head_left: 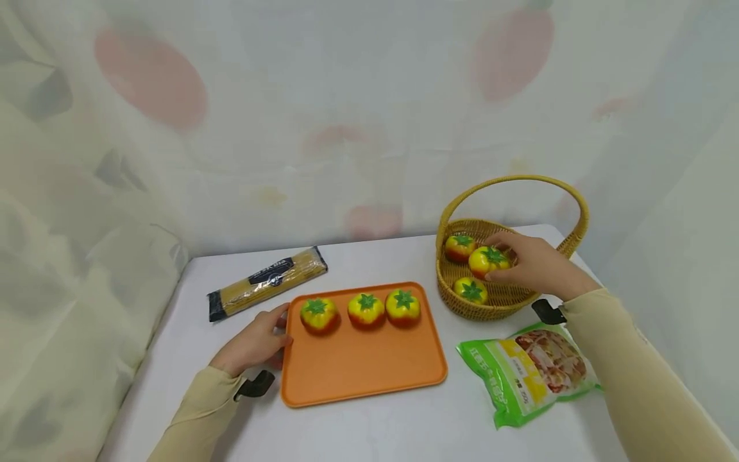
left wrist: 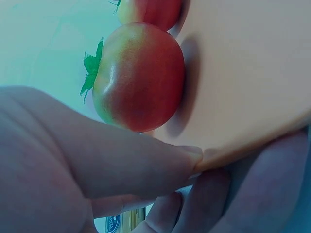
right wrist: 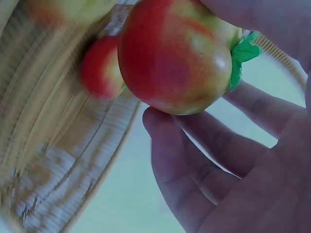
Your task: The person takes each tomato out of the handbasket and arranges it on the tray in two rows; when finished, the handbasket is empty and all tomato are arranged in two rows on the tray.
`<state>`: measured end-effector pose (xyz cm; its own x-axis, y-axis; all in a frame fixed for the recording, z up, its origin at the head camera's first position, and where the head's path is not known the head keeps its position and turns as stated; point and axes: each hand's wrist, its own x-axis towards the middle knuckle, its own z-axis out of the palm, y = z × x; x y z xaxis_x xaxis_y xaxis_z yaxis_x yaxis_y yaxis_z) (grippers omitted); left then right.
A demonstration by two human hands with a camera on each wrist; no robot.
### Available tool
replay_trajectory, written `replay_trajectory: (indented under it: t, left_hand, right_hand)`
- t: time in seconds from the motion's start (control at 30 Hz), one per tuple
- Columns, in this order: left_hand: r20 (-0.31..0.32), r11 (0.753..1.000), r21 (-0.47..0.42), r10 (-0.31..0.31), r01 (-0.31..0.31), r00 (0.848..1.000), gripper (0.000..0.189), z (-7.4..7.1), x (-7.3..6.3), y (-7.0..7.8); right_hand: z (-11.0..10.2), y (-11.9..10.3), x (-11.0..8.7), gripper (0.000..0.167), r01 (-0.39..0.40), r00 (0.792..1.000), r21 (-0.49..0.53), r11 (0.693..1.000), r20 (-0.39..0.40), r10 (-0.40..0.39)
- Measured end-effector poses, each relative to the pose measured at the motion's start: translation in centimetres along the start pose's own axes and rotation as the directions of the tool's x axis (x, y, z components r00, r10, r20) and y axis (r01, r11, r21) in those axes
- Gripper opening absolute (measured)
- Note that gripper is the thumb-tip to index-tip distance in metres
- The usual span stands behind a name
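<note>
The person's right hand [head_left: 528,260] pinched a red-and-yellow tomato [head_left: 485,262] between thumb and fingers, the green leafy top showing beside the palm. That tomato was within the wicker basket [head_left: 475,312], under its arched handle [head_left: 518,178]; whether it touched the basket's floor could not be told. Two other tomatoes lay in the basket, a rear tomato [head_left: 456,251] and a front tomato [head_left: 469,292].

The left hand [head_left: 256,339] pinched the left rim of the orange tray [head_left: 364,369], its thumb on top and its fingers beneath the edge. Three tomatoes sat along the tray's far side: a left tomato [head_left: 316,321] nearest that hand, then a middle tomato [head_left: 364,317] and a right tomato [head_left: 407,314] close together.

Behind the tray, on the white worktop [head_left: 375,430], a pack of spaghetti [head_left: 239,298] lay slantwise. A green-edged food bag [head_left: 534,375] lay flat in front of the basket, near the right sleeve [head_left: 641,378].
</note>
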<state>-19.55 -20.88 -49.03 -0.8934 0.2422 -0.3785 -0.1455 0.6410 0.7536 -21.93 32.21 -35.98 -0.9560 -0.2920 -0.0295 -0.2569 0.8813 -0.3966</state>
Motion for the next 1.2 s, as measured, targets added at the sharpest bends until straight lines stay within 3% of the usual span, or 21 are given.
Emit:
replay_trajectory:
  t: [0.3, 0.53, 0.7, 0.87, 1.2]
  left_hand:
    - [-0.013, 1.0, 0.011, 0.005, -0.005, 1.0, 0.078, 0.4, -0.1, 0.6]
    - [-0.002, 1.0, -0.01, -0.002, 0.002, 1.0, 0.078, 1.2, 0.6, 1.4]
    - [0.005, 1.0, -0.01, 0.006, -0.006, 1.0, 0.078, 1.6, 0.8, 2.0]
    - [0.005, 1.0, -0.011, 0.0, 0.0, 1.0, 0.078, 2.1, 1.0, 2.7]
    - [-0.004, 0.999, -0.041, 0.009, -0.009, 1.0, 0.076, 2.4, 0.9, 3.1]
  right_hand:
    - [4.2, -6.1, 0.3, 0.06, 0.115, 0.992, 0.104, 0.988, -0.055, -0.11]
    - [8.3, -11.1, 0.5, 0.057, 0.234, 0.972, 0.192, 0.953, -0.022, -0.234]
    - [11.5, -14.0, 0.7, 0.058, 0.22, 0.971, 0.262, 0.94, 0.033, -0.236]
    - [14.5, -16.0, 1.1, 0.058, 0.225, 0.961, 0.239, 0.945, 0.104, -0.255]
    - [18.2, -17.6, 1.5, 0.06, 0.217, 0.946, 0.252, 0.943, 0.185, -0.267]
